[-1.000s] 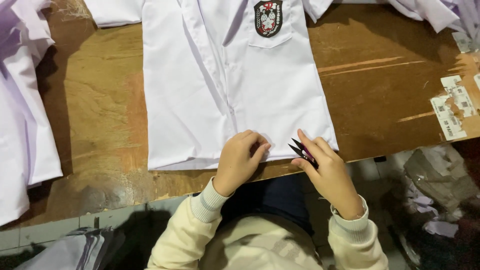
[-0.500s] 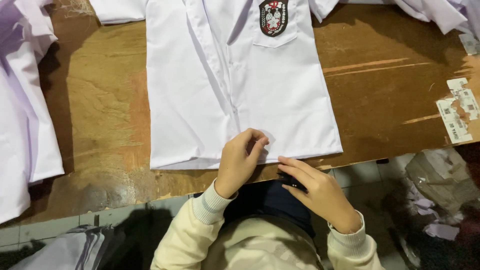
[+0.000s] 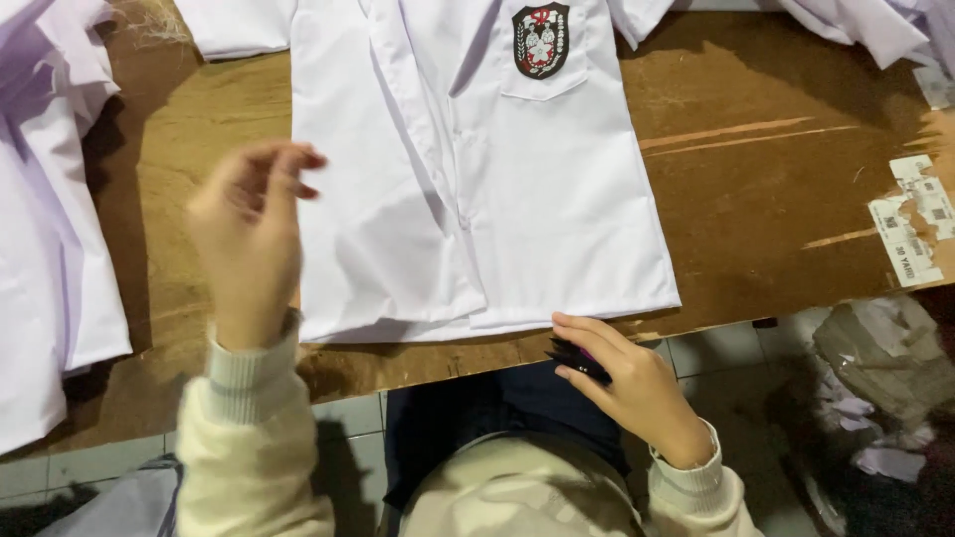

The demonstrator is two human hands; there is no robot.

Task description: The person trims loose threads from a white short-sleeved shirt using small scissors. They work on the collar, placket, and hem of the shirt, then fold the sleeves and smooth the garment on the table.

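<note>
A white shirt with a dark crest badge on its chest pocket lies flat on the brown wooden table, its hem at the near edge. My left hand is raised above the table left of the shirt, blurred, fingers loosely apart, holding nothing. My right hand sits just below the shirt's hem at the table edge, closed around small black thread snips with a touch of purple.
More white garments are piled at the left and along the far right corner. Torn paper labels stick to the table's right edge. Crumpled scraps lie on the tiled floor at the right.
My left hand lifted off the shirt's hem and swung up and left. My right hand with the snips slid left along the table edge to just under the hem.
</note>
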